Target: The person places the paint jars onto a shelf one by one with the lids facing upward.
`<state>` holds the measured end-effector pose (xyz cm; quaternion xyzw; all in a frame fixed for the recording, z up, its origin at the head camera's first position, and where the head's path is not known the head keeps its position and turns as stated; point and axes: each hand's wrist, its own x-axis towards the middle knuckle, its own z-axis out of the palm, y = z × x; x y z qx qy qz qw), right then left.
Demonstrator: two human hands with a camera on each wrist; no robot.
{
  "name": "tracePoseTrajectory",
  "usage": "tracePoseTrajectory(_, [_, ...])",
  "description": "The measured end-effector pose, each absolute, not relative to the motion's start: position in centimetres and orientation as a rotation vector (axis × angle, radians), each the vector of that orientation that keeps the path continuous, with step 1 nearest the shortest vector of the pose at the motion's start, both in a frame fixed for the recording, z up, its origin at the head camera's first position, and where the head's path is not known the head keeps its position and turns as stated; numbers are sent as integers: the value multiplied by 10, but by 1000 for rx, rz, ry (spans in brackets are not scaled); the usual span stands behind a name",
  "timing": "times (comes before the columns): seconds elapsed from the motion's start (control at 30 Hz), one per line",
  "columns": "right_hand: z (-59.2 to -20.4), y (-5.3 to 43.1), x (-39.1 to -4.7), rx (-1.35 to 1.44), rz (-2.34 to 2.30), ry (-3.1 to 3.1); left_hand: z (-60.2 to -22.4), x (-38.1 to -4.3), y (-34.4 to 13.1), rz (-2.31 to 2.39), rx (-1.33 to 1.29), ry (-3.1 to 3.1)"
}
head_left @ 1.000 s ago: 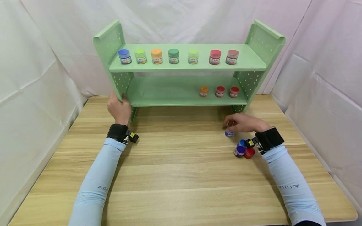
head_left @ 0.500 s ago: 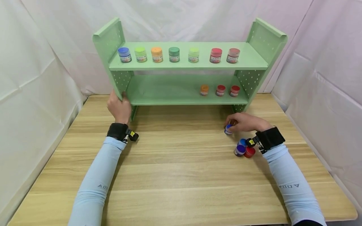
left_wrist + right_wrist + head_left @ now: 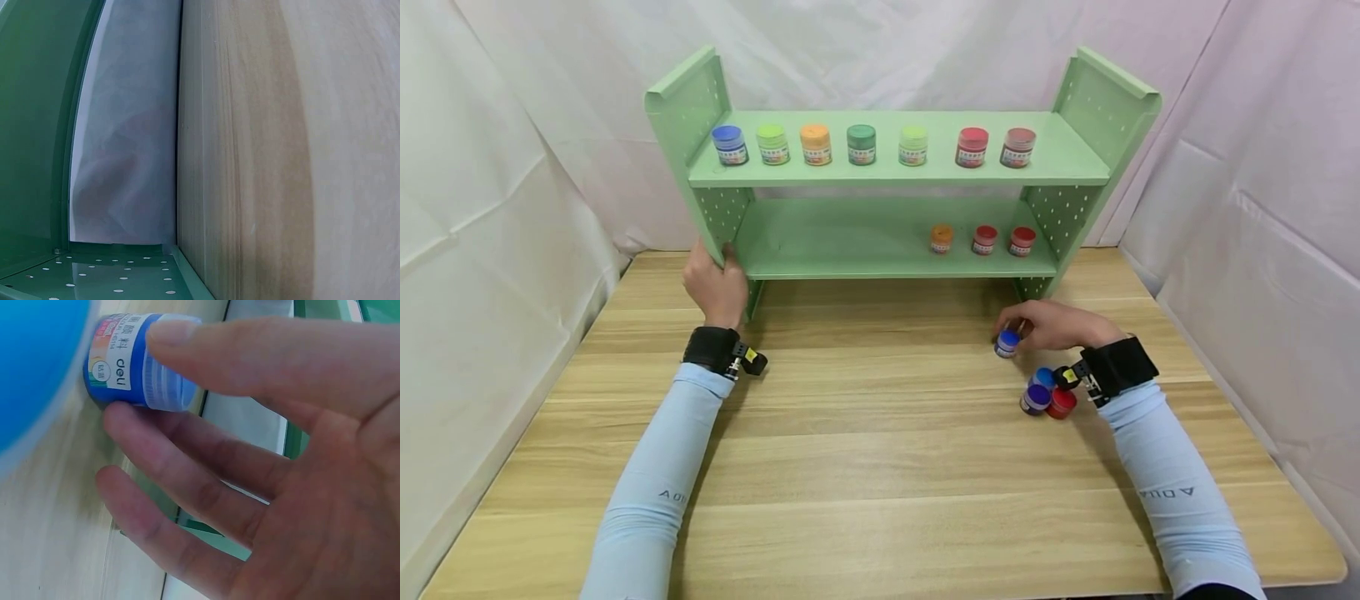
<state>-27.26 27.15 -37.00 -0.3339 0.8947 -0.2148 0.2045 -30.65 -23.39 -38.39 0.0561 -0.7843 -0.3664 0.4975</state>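
Observation:
My left hand grips the lower left side panel of the green two-tier shelf, thumb on the near side. The left wrist view shows the perforated green side panel and the wooden tabletop, with the hand out of frame. My right hand holds a small blue paint jar on the table before the shelf's right end. In the right wrist view the thumb lies on its lid and the fingertips are under its side. Near that wrist cluster two blue jars and a red jar.
Several larger paint jars line the upper tier. On the lower tier's right part stand an orange jar and two red jars. White cloth hangs around the wooden table.
The right hand's fingers have shifted around the blue jar, and more of its lid shows. The jar has moved slightly toward the shelf. The left hand stays on the shelf panel.

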Motion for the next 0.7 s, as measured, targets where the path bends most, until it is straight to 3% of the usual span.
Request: tracePoseTrajectory(0.7, [-363,266,-272,-1005,-567,2627,-387,-309,-235,-840,141,-1920])
